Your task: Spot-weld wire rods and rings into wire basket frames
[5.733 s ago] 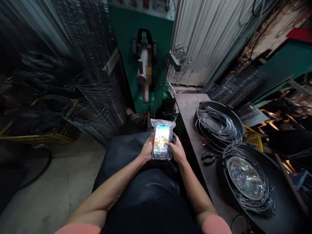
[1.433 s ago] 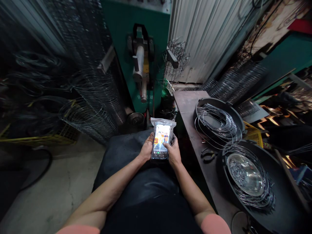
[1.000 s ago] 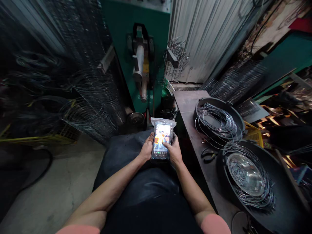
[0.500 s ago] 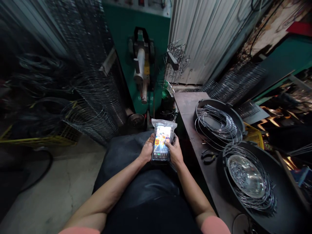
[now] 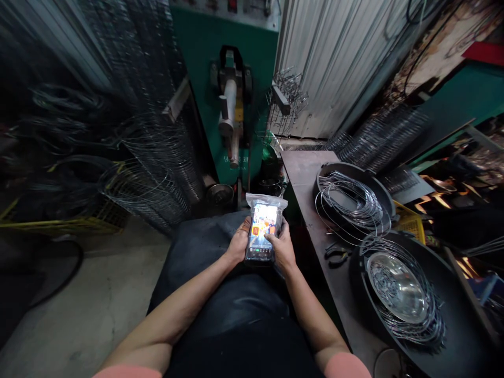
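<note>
A smartphone (image 5: pixel 262 223) in a clear plastic bag is held upright over my lap, its screen lit with a bright, colourful picture. My left hand (image 5: pixel 239 242) grips its left edge, fingers curled behind it. Along the right edge, my right hand (image 5: pixel 284 247) holds the phone too, its thumb over the lower right of the screen. The fingers behind the phone are hidden. Dark cloth (image 5: pixel 205 247) covers my legs beneath both hands.
On the bench (image 5: pixel 307 168) at right stand black pans with wire rings (image 5: pixel 350 197), a steel bowl (image 5: pixel 409 294) of small metal pieces and pliers (image 5: pixel 336 255). Ahead rises a green machine (image 5: pixel 252 42). Stacked wire hoops (image 5: pixel 157 184) and a yellow crate (image 5: pixel 102 223) are at left.
The picture on the phone screen has changed slightly, and my right thumb sits a little lower on it. Both hands keep their hold. The view has shifted very slightly.
</note>
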`<action>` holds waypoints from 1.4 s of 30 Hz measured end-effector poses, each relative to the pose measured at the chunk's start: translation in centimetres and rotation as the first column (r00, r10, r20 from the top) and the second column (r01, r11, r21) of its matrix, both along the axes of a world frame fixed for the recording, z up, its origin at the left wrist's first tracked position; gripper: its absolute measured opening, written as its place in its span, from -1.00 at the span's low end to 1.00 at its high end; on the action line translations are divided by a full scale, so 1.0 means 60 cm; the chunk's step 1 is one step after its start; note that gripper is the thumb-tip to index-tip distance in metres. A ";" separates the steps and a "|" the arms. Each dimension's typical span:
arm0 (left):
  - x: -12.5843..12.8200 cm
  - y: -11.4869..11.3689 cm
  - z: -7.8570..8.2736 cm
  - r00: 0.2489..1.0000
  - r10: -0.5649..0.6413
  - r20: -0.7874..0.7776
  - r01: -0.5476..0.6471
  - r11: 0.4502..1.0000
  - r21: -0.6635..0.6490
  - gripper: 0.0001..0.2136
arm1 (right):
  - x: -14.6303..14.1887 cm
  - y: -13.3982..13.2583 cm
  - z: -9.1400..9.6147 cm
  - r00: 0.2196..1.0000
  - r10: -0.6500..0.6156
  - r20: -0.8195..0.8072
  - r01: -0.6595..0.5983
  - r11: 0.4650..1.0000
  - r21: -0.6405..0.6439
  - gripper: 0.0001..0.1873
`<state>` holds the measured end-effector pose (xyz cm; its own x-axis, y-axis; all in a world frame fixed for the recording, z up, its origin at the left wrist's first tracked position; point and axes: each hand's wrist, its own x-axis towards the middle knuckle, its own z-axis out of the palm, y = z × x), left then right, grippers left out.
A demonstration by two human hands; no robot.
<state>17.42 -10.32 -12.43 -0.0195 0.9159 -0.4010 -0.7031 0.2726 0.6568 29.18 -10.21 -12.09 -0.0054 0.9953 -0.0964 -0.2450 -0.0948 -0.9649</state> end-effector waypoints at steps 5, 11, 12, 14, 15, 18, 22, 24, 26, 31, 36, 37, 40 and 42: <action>0.000 -0.001 0.002 1.000 -0.004 0.023 0.003 0.999 0.042 -0.64 | 0.002 0.001 -0.006 1.000 0.002 0.030 -0.003 1.000 0.031 -0.17; -0.001 0.001 0.001 1.000 -0.003 0.015 0.003 1.000 0.027 -0.64 | 0.004 0.003 -0.018 0.999 0.014 0.047 -0.017 0.997 0.070 -0.14; -0.001 0.001 0.001 1.000 -0.007 0.019 0.006 1.000 0.024 -0.65 | 0.004 0.003 -0.018 0.999 0.016 0.046 -0.020 0.997 0.073 -0.14; -0.002 0.001 0.001 1.000 -0.002 0.018 0.001 1.000 0.020 -0.65 | 0.004 0.003 -0.019 0.999 0.018 0.041 -0.021 0.997 0.081 -0.14; -0.002 0.000 0.001 1.000 0.002 0.013 -0.003 1.000 0.018 -0.66 | 0.004 0.003 -0.019 0.999 0.017 0.037 -0.020 0.996 0.082 -0.14; -0.003 0.000 0.000 1.000 0.009 -0.006 -0.009 1.000 0.018 -0.66 | 0.002 0.002 -0.015 1.000 0.005 0.027 -0.006 0.998 0.068 -0.16; -0.003 0.000 -0.001 1.000 0.008 0.001 -0.008 1.000 0.014 -0.65 | -0.003 0.001 -0.005 1.000 -0.026 -0.004 0.026 1.000 0.011 -0.26; -0.002 0.000 -0.001 1.000 0.010 0.000 -0.010 1.000 0.024 -0.64 | -0.005 0.001 0.000 0.999 -0.049 -0.023 0.048 0.998 -0.026 -0.35; -0.001 0.000 0.000 1.000 0.014 0.002 -0.014 0.999 0.039 -0.64 | -0.006 0.001 0.001 0.998 -0.062 -0.024 0.061 0.997 -0.044 -0.42; 0.001 -0.001 0.000 0.999 -0.010 0.053 0.007 0.999 0.051 -0.62 | -0.002 0.002 -0.009 0.998 -0.055 0.017 0.055 0.998 -0.010 -0.46; 0.001 -0.002 0.007 0.998 -0.036 0.050 0.033 0.998 0.059 -0.61 | 0.001 0.000 -0.011 1.000 -0.016 -0.004 0.016 1.000 -0.011 -0.44; 0.001 -0.002 0.007 0.998 -0.033 0.045 0.030 0.997 0.064 -0.61 | 0.001 0.000 -0.010 1.000 -0.010 -0.005 0.010 1.000 -0.009 -0.43; 0.001 0.000 0.001 0.999 -0.021 0.036 0.018 0.998 0.067 -0.59 | 0.003 0.000 -0.011 1.000 -0.009 -0.003 0.009 1.000 0.002 -0.38; 0.001 0.001 -0.004 0.999 -0.028 0.035 0.026 0.998 0.060 -0.59 | 0.005 0.001 -0.014 1.000 -0.007 -0.010 0.007 1.000 0.014 -0.35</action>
<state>17.46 -10.24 -12.70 0.0187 0.9380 -0.3462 -0.7196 0.2530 0.6467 29.46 -10.14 -12.91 0.0008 0.9966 -0.0828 -0.2554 -0.0799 -0.9635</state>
